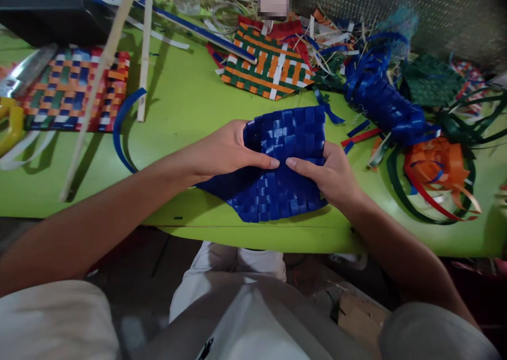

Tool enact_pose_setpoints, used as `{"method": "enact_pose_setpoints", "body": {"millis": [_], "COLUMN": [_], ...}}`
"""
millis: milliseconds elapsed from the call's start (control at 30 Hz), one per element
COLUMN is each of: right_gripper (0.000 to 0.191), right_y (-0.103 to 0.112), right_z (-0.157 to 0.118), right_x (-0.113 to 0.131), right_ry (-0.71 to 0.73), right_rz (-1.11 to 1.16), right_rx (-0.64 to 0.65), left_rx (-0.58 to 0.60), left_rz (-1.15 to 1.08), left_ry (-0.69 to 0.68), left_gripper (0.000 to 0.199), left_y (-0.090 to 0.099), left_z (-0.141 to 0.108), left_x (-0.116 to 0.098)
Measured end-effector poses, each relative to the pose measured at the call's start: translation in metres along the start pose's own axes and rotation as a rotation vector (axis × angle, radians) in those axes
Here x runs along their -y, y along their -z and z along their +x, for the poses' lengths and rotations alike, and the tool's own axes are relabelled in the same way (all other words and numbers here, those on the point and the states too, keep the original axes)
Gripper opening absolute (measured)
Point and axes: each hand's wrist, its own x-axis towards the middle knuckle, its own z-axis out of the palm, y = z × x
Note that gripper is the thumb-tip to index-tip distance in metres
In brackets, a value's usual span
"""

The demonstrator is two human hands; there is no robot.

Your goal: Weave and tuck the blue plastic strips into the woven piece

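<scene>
A blue woven piece (293,133) is held up over the front part of the green table, its surface bent. My left hand (241,151) grips it from the left, thumb lying across the weave and fingers hidden behind. From the right, my right hand (330,172) holds the same piece, its thumb pressed on the front and its fingers behind. The two thumb tips are close together near the middle but apart. A blue strip (121,128) curves up on the left, beyond my left forearm.
Long pale sticks (95,85) and yellow-handled scissors (10,125) lie left on the green table (186,106). An orange-green woven piece (265,59) lies at the back. Blue strip bundles (384,101) and an orange coil (435,162) are at the right.
</scene>
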Motion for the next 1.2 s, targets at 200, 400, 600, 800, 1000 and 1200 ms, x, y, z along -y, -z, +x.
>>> {"method": "enact_pose_setpoints", "body": {"millis": [200, 400, 600, 800, 1000, 1200], "right_gripper": [0.04, 0.045, 0.044, 0.043, 0.043, 0.044], "right_y": [-0.003, 0.0, -0.006, -0.007, -0.008, -0.012], "right_z": [0.001, 0.001, -0.002, -0.002, -0.003, -0.005], "right_x": [-0.003, -0.001, 0.002, -0.001, -0.001, -0.002], "right_ry": [0.048, -0.028, 0.048, 0.072, 0.079, 0.042], "right_rz": [-0.034, -0.022, -0.057, -0.062, -0.07, -0.005], "right_rx": [-0.043, 0.007, -0.041, -0.051, -0.049, -0.06], "left_rx": [-0.008, -0.003, 0.009, 0.029, 0.036, 0.03], "left_rz": [0.01, 0.033, 0.024, 0.008, 0.022, -0.005], "left_ry": [0.021, 0.003, 0.014, 0.005, -0.002, 0.007], "left_gripper": [0.053, 0.051, 0.054, 0.048, 0.047, 0.048], "left_y": [0.002, 0.0, 0.0, 0.003, 0.003, 0.002], "left_z": [0.003, 0.002, 0.001, 0.002, 0.002, 0.001], "left_x": [0.001, -0.001, -0.002, 0.001, 0.002, 0.002]}}
